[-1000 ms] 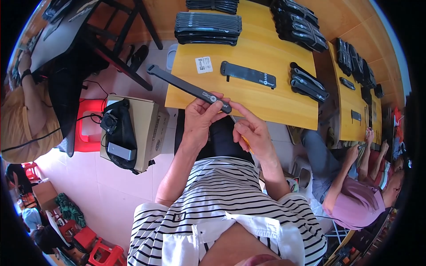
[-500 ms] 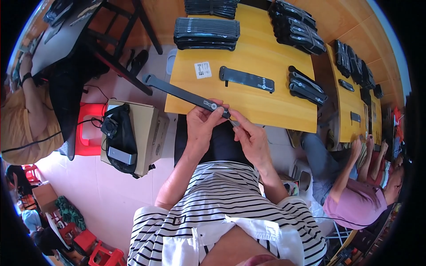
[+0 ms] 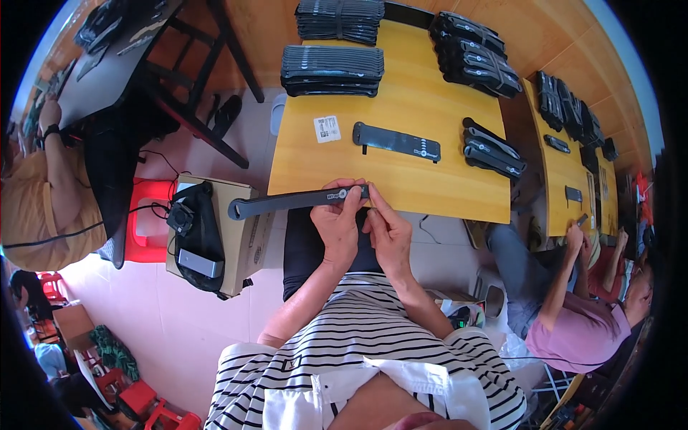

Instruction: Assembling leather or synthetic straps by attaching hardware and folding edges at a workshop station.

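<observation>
Black strap [image 3: 297, 201], long and flat with a ring-shaped end, is held at the near edge of the yellow counter [image 3: 387, 175], its long axis running almost straight left to right with a slight rise toward the right. Its ring end hangs free far out to the left, over the cardboard box [image 3: 247, 236] on the floor, while its right end sits between both hands. The left hand [image 3: 338, 223] is closed around the strap from below, fingers curled over it just beside a small round metal fitting [image 3: 342, 193]. The right hand [image 3: 387, 233] touches the strap's right tip with its fingertips pinched there, so it is the nearer hand to the end, and the left hand carries most of the strap's length; whether the right hand holds some small part as well I cannot tell, since the fingers hide it. Farther on the counter, well apart from the hands, lie a single flat black strap [image 3: 395, 141], a small white label [image 3: 327, 129] left of it, a short pile of straps [image 3: 493, 152] to the right and tall bundled stacks [image 3: 331, 70] at the far side. The cardboard box holds a dark bundle with cables [image 3: 195, 229]. At the far right, another person in a pink shirt [image 3: 573, 326] works at a second counter [image 3: 566, 172].
</observation>
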A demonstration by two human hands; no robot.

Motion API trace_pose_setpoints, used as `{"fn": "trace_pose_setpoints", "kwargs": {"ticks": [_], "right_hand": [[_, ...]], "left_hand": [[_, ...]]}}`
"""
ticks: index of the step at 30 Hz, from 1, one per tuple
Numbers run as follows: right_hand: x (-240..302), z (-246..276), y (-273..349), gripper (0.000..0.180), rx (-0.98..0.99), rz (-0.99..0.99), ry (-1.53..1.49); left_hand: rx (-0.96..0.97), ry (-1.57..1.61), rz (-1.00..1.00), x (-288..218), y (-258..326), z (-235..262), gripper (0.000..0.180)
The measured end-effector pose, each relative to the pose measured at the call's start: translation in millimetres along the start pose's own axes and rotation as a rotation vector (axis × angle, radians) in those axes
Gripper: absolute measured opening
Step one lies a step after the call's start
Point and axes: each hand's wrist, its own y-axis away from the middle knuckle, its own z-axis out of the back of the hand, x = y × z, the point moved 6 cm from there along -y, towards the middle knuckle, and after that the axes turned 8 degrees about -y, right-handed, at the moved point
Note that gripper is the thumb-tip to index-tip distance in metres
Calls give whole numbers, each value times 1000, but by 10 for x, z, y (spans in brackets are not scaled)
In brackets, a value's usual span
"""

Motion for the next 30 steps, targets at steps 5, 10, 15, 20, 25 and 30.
{"fn": "trace_pose_setpoints", "kwargs": {"ticks": [5, 10, 15, 20, 25, 30], "right_hand": [[42, 69, -80, 42, 46, 72, 50], [307, 137, -163, 35, 306, 383, 459], [481, 124, -144, 32, 355, 463, 523], [247, 111, -62, 34, 167, 384, 341], [-17, 87, -3, 36, 14, 179, 4], [153, 208, -69, 37, 195, 344, 237]], "left_hand": [[78, -186, -120, -150, -70, 6, 14], [268, -456, -23, -261, -218, 29, 9], [427, -437, 212, -161, -232, 54, 10], [217, -336, 69, -123, -87, 29, 10], [72, -190, -73, -110, 11, -42, 11], [435, -532, 174, -76, -232, 39, 11]]}}
